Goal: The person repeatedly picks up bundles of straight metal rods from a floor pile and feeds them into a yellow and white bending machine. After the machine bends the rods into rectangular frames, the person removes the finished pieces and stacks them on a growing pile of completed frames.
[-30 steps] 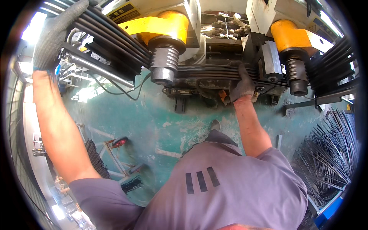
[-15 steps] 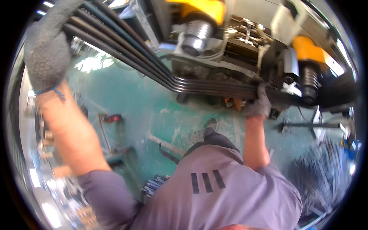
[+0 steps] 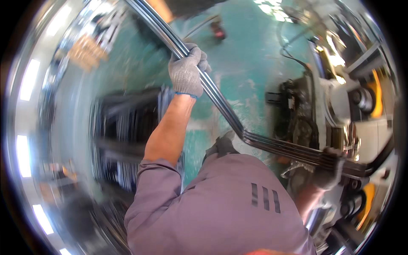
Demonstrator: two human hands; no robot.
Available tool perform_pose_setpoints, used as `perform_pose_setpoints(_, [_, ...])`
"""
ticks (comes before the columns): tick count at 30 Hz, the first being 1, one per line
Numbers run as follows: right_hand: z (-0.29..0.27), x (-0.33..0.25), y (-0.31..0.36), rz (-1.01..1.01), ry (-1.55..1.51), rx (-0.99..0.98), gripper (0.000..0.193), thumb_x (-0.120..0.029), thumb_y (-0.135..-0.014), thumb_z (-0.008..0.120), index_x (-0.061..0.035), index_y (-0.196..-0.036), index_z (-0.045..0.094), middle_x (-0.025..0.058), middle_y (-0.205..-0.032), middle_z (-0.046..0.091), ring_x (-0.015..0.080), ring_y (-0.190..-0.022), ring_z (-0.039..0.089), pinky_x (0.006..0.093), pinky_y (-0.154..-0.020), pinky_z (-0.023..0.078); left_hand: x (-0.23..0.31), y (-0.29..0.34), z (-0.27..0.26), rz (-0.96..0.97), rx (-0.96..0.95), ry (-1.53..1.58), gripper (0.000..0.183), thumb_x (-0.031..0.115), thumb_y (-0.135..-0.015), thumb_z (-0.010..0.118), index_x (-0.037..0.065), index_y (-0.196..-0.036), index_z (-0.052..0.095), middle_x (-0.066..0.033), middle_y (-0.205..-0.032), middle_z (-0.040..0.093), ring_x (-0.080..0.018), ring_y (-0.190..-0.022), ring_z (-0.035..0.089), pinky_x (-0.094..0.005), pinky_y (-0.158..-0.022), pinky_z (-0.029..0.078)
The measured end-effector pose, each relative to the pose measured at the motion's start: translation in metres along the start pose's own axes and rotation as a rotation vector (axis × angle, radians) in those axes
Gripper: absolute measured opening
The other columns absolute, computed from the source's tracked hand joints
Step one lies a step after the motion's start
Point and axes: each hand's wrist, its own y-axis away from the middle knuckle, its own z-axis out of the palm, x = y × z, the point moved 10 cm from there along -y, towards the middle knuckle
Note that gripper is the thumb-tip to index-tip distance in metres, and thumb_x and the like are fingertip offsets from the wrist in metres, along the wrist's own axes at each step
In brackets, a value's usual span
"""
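Note:
A bundle of long, dark metal tubes, bent at an angle near its middle, stretches across in front of my body. My left hand, in a grey knitted glove with a blue cuff edge, is wrapped round the bundle's upper stretch. Farther right, my right hand, in a dark grey glove, grips the other stretch, close to a machine. That hand is somewhat blurred, and its fingers show only in part. The bundle's upper end runs out of the picture, and its right end bends again beside the machine.
The machine with yellow parts stands along the right. At left is a stack of dark metal pieces, blurred. Beyond it sit a wooden pallet-like thing and a red object on the green floor.
My view and body have turned left, so the machine now stands at the right. The tube bundle has swung round with both hands still on it, and my left hand now appears nearer the middle.

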Motion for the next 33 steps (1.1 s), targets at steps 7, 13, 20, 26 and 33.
perform_pose_setpoints(7, [-0.002, 0.158, -0.071, 0.602, 0.046, 0.154, 0.038, -0.035, -0.1, 0.056, -0.0155, -0.07, 0.041, -0.0037, -0.061, 0.029, 0.0119, -0.055, 0.028, 0.0278, -0.051, 0.03, 0.04, 0.13, -0.197, 0.065, 0.571, -0.237, 0.014, 0.003, -0.087, 0.064, 0.003, -0.096, 0.054, -0.0075, -0.072, 0.056, -0.0122, -0.05, 0.05, -0.0277, -0.044, 0.043])
perform_pose_setpoints(13, [0.038, 0.288, 0.055, 0.813, 0.502, 0.075, 0.045, -0.041, -0.094, 0.065, -0.0122, -0.066, 0.043, -0.0003, -0.054, 0.042, 0.0148, -0.043, 0.038, 0.0302, -0.042, 0.034, 0.06, 0.3, -0.383, 0.083, 0.959, -0.368, 0.02, -0.001, -0.08, 0.064, 0.0, -0.097, 0.053, -0.0067, -0.07, 0.056, -0.0149, -0.05, 0.052, -0.0302, -0.047, 0.048])
perform_pose_setpoints(20, [0.078, 0.378, 0.235, 1.061, 0.606, -0.113, 0.031, -0.034, -0.095, 0.065, -0.0083, -0.089, 0.048, 0.0005, -0.058, 0.046, 0.0148, -0.044, 0.044, 0.0327, -0.04, 0.04, 0.1, 0.493, -0.506, -0.001, 1.361, -0.524, 0.019, -0.007, -0.073, 0.057, -0.001, -0.091, 0.054, -0.0078, -0.065, 0.054, -0.0168, -0.047, 0.052, -0.0318, -0.044, 0.047])
perform_pose_setpoints(26, [0.099, 0.415, 0.357, 1.147, 0.765, -0.236, 0.034, -0.035, -0.093, 0.067, -0.0073, -0.088, 0.047, 0.0019, -0.058, 0.047, 0.0154, -0.043, 0.045, 0.033, -0.04, 0.04, 0.102, 0.612, -0.604, -0.05, 1.574, -0.671, 0.035, -0.008, -0.072, 0.055, -0.006, -0.107, 0.056, -0.0106, -0.072, 0.06, -0.0196, -0.051, 0.058, -0.0325, -0.044, 0.05])
perform_pose_setpoints(33, [0.11, 0.455, 0.454, 1.14, 0.958, -0.303, 0.045, -0.042, -0.089, 0.07, 0.0018, -0.081, 0.062, 0.0091, -0.065, 0.061, 0.0216, -0.052, 0.057, 0.0366, -0.049, 0.047, 0.096, 0.677, -0.692, -0.215, 1.693, -0.674, 0.033, -0.003, -0.073, 0.057, -0.007, -0.105, 0.057, -0.0133, -0.077, 0.062, -0.0205, -0.055, 0.06, -0.0333, -0.049, 0.049])
